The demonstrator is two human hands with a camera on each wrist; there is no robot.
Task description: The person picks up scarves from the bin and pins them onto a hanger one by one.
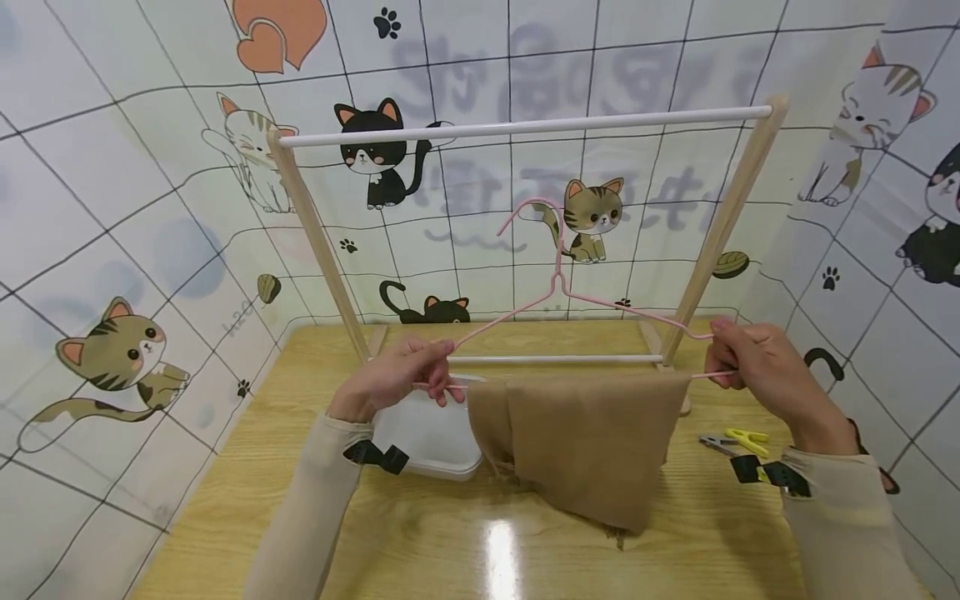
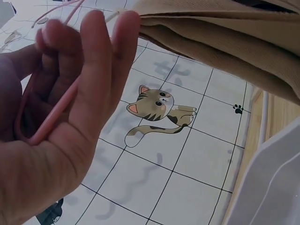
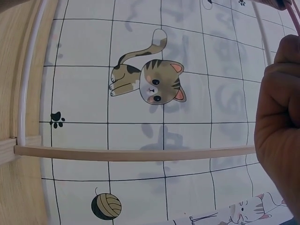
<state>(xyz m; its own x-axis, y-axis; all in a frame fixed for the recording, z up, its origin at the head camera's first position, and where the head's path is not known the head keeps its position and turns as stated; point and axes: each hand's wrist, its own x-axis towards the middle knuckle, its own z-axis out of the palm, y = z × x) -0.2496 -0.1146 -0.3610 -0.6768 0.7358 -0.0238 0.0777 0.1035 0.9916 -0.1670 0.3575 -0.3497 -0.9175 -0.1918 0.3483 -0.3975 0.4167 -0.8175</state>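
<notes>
A pink wire hanger [image 1: 517,310] is held up between both hands, its hook upward below the rack's top bar. Over its lower bar hangs a brown cloth [image 1: 592,433], folded, with a frayed bottom edge. My left hand [image 1: 397,375] grips the hanger's left corner; in the left wrist view its wire [image 2: 54,115] crosses the palm under bent fingers. The right hand [image 1: 757,367] grips the hanger's right corner with curled fingers. In the right wrist view only part of that hand [image 3: 281,112] shows, at the right edge.
Behind the hanger stands a wooden rack with a white top bar [image 1: 525,127] and a lower white rod. A white plastic tub [image 1: 427,442] sits beneath the left hand. Yellow and grey clips [image 1: 742,442] lie at right on the wooden table [image 1: 420,533]. Cat-print sheeting surrounds it.
</notes>
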